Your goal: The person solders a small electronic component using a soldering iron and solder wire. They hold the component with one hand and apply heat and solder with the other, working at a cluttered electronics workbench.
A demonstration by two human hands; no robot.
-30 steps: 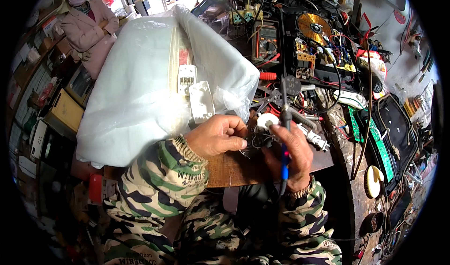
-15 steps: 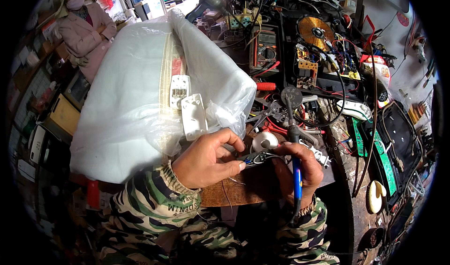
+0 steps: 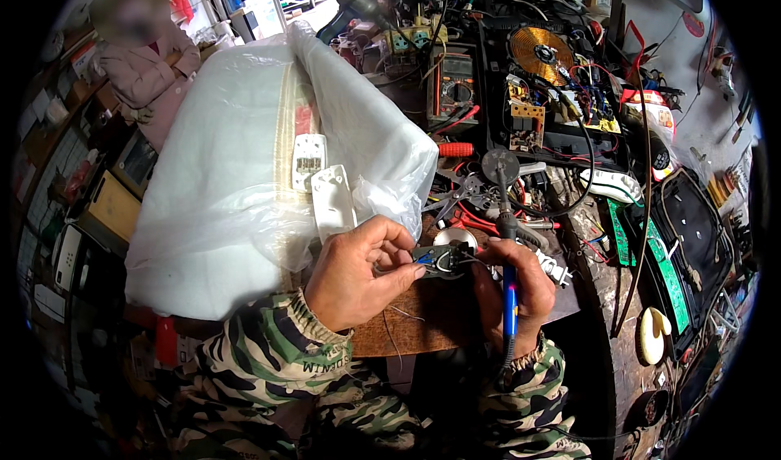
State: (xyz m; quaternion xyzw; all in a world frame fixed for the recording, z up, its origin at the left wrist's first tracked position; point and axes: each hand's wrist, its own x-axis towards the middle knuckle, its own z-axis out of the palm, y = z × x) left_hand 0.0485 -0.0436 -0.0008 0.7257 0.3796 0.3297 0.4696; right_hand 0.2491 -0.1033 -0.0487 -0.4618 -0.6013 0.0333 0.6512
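Note:
Between my two hands is a small dark circuit board with blue and pale wires on its face. The fingers and thumb of my left hand pinch its left end. My right hand is closed around a soldering iron with a blue handle, its shaft pointing away from me. The fingertips of that hand also reach the board's right end, where a pale wire runs. Behind the board, partly hidden, lies a round white spool. A white plastic cover lies beyond my left hand, beside a white casing with metal contacts.
A large plastic-wrapped bundle fills the left. Pliers, a red-handled tool, a multimeter and an opened appliance with a copper coil crowd the bench. A person stands far left with folded arms.
The board has been tilted so more of its wired face shows. Both hands have shifted slightly, keeping their grips on the board and the soldering iron.

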